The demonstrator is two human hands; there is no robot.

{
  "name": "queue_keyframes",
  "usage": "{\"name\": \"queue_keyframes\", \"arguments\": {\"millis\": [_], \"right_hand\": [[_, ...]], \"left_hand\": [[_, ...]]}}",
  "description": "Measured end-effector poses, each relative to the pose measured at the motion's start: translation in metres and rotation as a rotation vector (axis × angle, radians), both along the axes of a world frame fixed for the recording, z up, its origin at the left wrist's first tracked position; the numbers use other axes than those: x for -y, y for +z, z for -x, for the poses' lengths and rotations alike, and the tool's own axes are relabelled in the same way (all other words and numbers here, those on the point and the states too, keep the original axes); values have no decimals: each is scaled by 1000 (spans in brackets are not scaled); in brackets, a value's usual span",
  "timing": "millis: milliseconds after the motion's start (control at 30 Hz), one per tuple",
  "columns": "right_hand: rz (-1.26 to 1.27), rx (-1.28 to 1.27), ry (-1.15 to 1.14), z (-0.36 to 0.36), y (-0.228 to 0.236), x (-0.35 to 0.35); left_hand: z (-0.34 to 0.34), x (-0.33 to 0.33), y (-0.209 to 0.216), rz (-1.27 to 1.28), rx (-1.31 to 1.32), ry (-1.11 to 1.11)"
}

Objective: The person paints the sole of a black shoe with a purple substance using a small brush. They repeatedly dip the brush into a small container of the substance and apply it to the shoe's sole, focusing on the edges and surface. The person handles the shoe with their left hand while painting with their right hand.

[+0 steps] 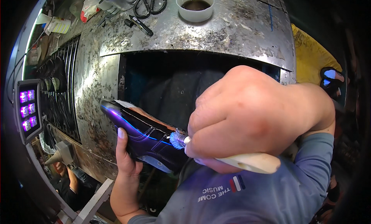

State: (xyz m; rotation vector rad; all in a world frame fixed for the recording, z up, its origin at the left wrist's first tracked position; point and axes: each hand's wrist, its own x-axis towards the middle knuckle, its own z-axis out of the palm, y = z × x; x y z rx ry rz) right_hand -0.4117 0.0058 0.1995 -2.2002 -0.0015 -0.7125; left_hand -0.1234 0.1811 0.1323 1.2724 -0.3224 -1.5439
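A black shoe (pixel 133 137) with white stitching lies tilted on its side in front of me, its toe toward the upper left. A glowing blue-violet line runs along its edge, above which a brown strip shows. My left hand (pixel 128 152) holds the shoe from below, thumb up against its side; the other fingers are hidden. My right hand (pixel 239 115) is closed round a brush (pixel 249 162) with a pale handle. The brush's blue-lit bristles touch the shoe near that line.
On the worn metal bench (pixel 232 34) stand a white bowl (pixel 195 15) of dark liquid, a black marker (pixel 141 26) and black-handled scissors (pixel 150 5). A lamp (pixel 29 110) glows purple at left, before a rack (pixel 58 88) with black shoes. Another person (pixel 71 185) is at lower left.
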Motion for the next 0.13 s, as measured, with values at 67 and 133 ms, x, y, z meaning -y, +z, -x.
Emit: {"name": "queue_keyframes", "arguments": {"millis": [67,133], "right_hand": [[5,-13,4,5,4,1],[6,-31,13,7,7,2]], "left_hand": [[1,2,-4,34,-78,31],[3,3,-8,54,-115,45]]}}
